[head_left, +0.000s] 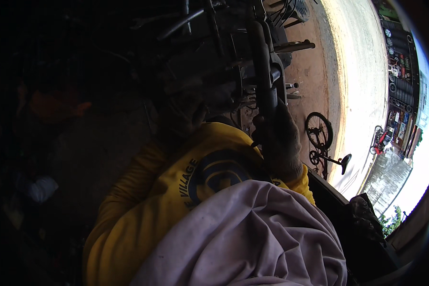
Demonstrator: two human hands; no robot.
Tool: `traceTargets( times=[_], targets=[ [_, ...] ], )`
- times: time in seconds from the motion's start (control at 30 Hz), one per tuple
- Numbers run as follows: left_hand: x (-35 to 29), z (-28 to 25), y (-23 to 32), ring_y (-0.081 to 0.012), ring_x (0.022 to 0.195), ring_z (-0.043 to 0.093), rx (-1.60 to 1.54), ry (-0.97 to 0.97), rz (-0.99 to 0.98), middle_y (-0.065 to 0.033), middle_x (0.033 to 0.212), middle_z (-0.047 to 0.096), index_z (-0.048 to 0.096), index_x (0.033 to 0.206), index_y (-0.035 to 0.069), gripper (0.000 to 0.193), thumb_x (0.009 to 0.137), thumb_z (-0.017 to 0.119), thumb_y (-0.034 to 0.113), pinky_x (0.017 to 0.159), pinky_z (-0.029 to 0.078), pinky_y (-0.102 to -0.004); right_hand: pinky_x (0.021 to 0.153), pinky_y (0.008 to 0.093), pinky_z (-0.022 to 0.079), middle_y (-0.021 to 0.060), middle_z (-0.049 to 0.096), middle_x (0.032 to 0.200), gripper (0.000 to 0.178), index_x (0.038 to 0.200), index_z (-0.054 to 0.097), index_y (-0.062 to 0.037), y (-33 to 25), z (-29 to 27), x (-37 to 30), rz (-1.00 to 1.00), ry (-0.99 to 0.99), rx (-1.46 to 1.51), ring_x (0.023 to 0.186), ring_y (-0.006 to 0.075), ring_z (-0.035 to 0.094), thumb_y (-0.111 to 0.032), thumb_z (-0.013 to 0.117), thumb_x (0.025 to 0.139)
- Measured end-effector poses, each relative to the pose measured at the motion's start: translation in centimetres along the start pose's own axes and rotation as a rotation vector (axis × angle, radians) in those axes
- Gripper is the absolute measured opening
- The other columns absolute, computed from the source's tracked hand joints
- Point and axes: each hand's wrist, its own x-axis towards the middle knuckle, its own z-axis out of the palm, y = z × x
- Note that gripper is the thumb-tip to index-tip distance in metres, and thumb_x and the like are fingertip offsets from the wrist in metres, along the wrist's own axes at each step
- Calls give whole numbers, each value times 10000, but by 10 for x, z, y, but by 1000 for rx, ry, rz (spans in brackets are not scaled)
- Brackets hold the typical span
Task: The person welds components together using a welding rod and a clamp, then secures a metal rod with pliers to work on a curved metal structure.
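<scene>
Sunlit road (362, 66) borders a deeply shaded work area. Grey metal tube (268, 99), ahead of the torso: its near end lies within the right hand (280, 140), fingers curled around it. Left hand (183, 112), in shadow: grip cannot be told. Beyond, right: bicycle (321, 140).

Two hands (279, 136), one bicycle (325, 157), one red motorcycle (381, 139) and one yellow top (128, 214) show.

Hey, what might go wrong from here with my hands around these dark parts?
The right hand seems wrapped around the thick dark bar; if that grip slips, it might knock against surrounding parts. The left hand sits in deep shadow, so a pinch or scrape could be hard to see coming.
</scene>
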Motion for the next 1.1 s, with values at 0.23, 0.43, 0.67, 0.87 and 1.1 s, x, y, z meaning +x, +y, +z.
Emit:
traceTargets(
  times=[0.23,0.43,0.67,0.87,1.1],
  targets=[
    [6,-3,1,-253,910,629,47,28,50,-73,965,634,641,1055,85,260,846,750,195,886,490,-416,766,393,581,221,679,1074,634,1418,455,-2,14,5,5,-672,316,-750,920,348,712,-138,719,858],
    [3,0,-1,-249,883,633,20,39,50,-75,938,633,640,1037,77,251,844,753,190,871,497,-410,846,408,560,226,665,1144,630,1403,476,6,-2,-3,0,-11,44,-137,1037,360,685,-130,742,849],
    [5,-2,1,-257,878,639,37,61,74,-78,940,638,643,1043,81,250,842,753,180,857,503,-413,723,371,580,199,684,1077,597,1391,483,18,3,-7,1,-270,110,-228,876,246,715,-107,730,863],
    [3,4,-5,-268,875,643,31,72,69,-80,932,647,651,1029,82,220,845,738,165,849,509,-407,752,403,591,229,679,1057,600,1351,497,42,0,-4,6,-418,192,-525,850,340,709,-139,762,844],
    [0,10,-7,-339,1015,625,184,150,60,-118,1067,653,663,1075,77,257,850,738,177,938,478,-493,756,367,585,202,693,1071,532,1335,532,22,12,-3,8,-406,255,-383,909,301,724,-93,753,865]
  ],
)
